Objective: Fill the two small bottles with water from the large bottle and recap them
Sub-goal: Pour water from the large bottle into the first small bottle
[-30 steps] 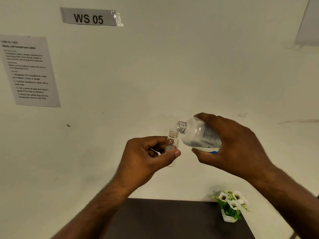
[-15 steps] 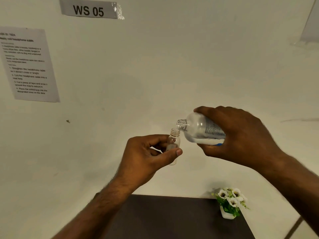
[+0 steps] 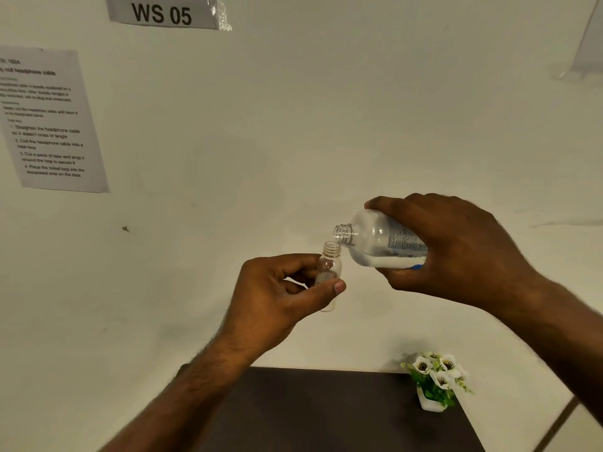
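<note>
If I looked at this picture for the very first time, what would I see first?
Right in the middle, two hands meet in the air: the left hand pinches a tiny open bottle upright, and the right hand tips a bigger clear bottle so its mouth hangs just above the tiny one. Next you'd spot the "WS 05" sign high on the wall, and the little pot of white flowers at the dark table's back right corner.

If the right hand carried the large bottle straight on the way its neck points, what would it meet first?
Most likely the small bottle in the left hand: the large bottle, gripped by the right hand, has its open mouth just above and beside the small one's mouth. Depth between them is unclear.
</note>
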